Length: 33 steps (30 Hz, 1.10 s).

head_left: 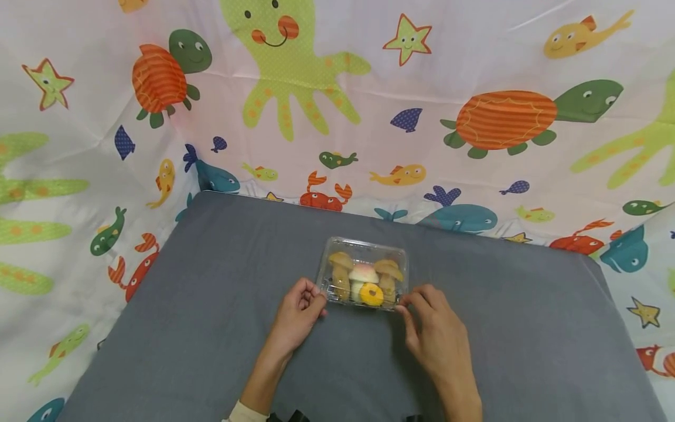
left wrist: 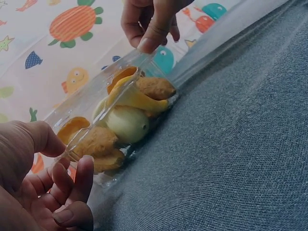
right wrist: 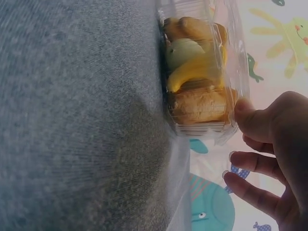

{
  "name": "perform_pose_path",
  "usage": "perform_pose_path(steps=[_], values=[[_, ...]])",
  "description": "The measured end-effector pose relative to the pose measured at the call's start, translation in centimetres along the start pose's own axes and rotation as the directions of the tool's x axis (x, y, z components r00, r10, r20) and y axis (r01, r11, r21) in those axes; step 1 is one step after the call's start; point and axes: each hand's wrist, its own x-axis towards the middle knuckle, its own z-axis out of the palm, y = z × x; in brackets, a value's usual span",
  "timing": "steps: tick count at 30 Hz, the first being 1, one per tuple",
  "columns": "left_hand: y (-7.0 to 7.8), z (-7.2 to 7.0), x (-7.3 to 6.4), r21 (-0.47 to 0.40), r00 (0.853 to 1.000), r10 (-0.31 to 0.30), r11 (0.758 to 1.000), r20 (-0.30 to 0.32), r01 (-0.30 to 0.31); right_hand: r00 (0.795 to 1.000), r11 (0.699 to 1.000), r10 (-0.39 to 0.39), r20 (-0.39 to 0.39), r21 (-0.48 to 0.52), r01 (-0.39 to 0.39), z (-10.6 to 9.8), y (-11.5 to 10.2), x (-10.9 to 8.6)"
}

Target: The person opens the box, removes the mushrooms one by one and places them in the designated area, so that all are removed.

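A clear plastic clamshell box (head_left: pixel 364 248) sits on the grey cloth with its lid down. Inside it are two brown toy mushrooms (head_left: pixel 341 275), a pale toy mushroom with a pinkish cap (head_left: pixel 364 273) and a yellow trumpet-shaped toy mushroom (head_left: pixel 371 294). At the box's near left corner, my left hand (head_left: pixel 302 310) pinches the rim between thumb and index finger, the other fingers loosely curled. My right hand (head_left: pixel 437 334) pinches the rim at the near right corner. In the right wrist view its thumb (right wrist: pixel 245 109) presses the rim, with the other fingers spread away from the box.
Grey cloth (head_left: pixel 237 258) covers the table on every side of the box. A white curtain with printed sea animals (head_left: pixel 337 70) hangs along the back and both sides. Small black objects (head_left: pixel 299 416) show at the bottom edge.
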Motion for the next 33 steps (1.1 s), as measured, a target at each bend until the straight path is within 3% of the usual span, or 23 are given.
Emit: perform_pose_path(steps=[8, 18, 26, 33], values=[[0.1, -0.2, 0.0, 0.016, 1.0, 0.009, 1.0, 0.002, -0.009, 1.0, 1.0, 0.013, 0.023, -0.026, -0.012, -0.2, -0.4, 0.4], [0.3, 0.1, 0.0, 0.023, 1.0, 0.012, 1.0, 0.004, -0.012, 1.0, 0.999, 0.023, -0.019, -0.03, -0.024, -0.4, -0.6, 0.8], [0.6, 0.0, 0.2, -0.005, 1.0, -0.005, 1.0, -0.004, 0.005, 0.995, 0.998, 0.067, -0.068, -0.009, -0.068, -2.1, -1.1, 2.1], [0.3, 0.1, 0.0, 0.001, 1.0, -0.011, 1.0, -0.007, 0.011, 0.995, 0.997, 0.08, -0.054, -0.004, -0.08, -3.0, -1.4, 3.4]])
